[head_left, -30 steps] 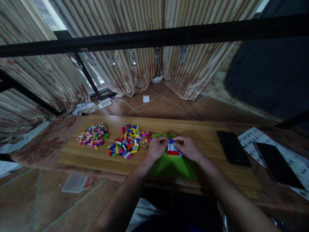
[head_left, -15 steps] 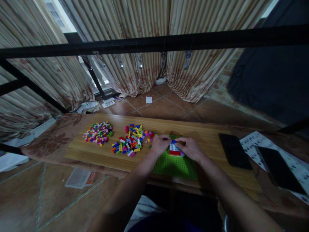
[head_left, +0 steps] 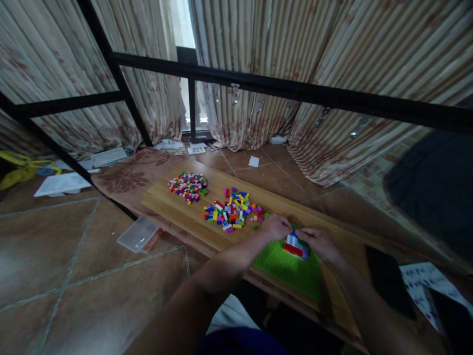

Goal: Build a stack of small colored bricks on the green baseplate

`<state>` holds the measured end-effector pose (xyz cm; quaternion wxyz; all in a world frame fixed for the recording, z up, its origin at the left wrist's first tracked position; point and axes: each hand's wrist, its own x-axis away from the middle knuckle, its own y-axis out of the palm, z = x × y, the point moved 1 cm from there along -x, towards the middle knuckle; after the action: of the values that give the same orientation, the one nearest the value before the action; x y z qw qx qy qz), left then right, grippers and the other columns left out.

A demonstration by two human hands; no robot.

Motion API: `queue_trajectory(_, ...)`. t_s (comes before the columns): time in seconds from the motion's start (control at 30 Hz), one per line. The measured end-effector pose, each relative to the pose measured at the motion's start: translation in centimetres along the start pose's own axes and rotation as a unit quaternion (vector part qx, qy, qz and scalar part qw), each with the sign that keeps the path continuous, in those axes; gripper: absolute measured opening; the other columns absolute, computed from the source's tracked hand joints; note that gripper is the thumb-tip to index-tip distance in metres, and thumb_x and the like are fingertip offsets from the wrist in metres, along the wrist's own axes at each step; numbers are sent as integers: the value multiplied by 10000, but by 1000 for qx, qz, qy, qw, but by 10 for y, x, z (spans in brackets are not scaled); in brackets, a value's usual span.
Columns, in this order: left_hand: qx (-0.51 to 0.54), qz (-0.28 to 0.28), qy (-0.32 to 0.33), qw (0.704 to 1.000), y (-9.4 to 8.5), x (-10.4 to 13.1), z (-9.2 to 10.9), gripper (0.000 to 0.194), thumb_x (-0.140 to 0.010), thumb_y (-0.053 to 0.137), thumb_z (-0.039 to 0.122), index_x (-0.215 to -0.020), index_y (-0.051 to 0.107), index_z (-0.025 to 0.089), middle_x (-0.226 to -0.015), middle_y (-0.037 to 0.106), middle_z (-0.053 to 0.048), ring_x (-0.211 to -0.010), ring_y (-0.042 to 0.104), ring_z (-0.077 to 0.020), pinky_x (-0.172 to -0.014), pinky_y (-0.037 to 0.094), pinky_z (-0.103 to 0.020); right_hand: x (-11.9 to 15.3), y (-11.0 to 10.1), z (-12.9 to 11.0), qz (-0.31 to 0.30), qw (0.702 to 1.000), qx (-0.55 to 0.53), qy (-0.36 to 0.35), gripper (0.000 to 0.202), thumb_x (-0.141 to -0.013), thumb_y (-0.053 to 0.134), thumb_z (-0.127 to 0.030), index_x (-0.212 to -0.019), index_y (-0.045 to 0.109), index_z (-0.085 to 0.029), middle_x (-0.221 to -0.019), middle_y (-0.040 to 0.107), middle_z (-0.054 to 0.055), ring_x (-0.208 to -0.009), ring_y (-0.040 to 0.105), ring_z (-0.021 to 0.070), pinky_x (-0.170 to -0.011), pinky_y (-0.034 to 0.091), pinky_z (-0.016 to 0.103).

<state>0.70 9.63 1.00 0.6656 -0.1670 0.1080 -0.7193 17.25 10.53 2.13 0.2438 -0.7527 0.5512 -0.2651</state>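
Observation:
A green baseplate lies on the wooden board in front of me. A small brick build with red, white and blue layers stands near the plate's far edge. My left hand rests at the build's left side, fingers curled at its top. My right hand closes on the build's right side. To the left lies a pile of mixed bricks, and further left a pile of tiny studs.
A black phone lies right of the plate, beside a printed sheet. A clear plastic box sits on the tiled floor at left. Black metal bars cross in front of striped curtains behind the table.
The view has swung left and tilted, so the table now runs diagonally. Both hands stay on the brick build at the plate's far edge.

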Motion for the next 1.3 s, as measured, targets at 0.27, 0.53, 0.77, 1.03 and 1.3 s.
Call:
queue_trajectory(0.27, 71, 53, -4, 996, -39, 11, -12, 261, -810, 519, 223, -898, 744, 123, -718, 709, -44, -608, 589, -124, -632, 487, -231, 0, -3, 8, -29, 998, -26, 57, 403, -679, 637, -544, -855, 752, -200, -862, 750, 56, -804, 687, 255, -736, 530, 356)
queue_trajectory(0.53, 155, 142, 13, 978, -102, 82, -59, 215, -812, 531, 259, -811, 716, 148, -741, 692, -11, -682, 607, -124, -657, 477, -213, 6, -4, 1, -50, 998, 18, 40, 397, -747, 564, -528, -946, 732, -229, -984, 736, 55, -951, 669, 274, -863, 501, 374)
queue_trajectory(0.77, 63, 196, -19, 978, -144, 135, -86, 203, -824, 537, 286, -840, 703, 172, -818, 708, -23, -771, 635, -160, -730, 478, -245, 10, -4, -25, 136, 989, 47, 33, 354, -799, 501, -467, -939, 710, -217, -1005, 722, 82, -1017, 642, 272, -922, 471, 389)
queue_trajectory(1.03, -108, 182, -37, 977, -139, 138, -81, 183, -800, 552, 200, -939, 669, 212, -939, 692, -24, -829, 635, -161, -757, 476, -250, 26, 100, -101, 43, 971, 86, -220, 261, -871, 461, -291, -1022, 665, -232, -1051, 665, 62, -1002, 600, 219, -893, 466, 371)
queue_trajectory(1.3, -234, 174, -48, 955, -128, 138, -65, 194, -819, 561, 217, -988, 649, 252, -1044, 641, -31, -925, 615, -181, -807, 456, -266, 10, 149, -97, 49, 957, 131, -254, 260, -850, 519, -236, -1061, 670, -259, -966, 613, 59, -939, 563, 227, -858, 464, 380)
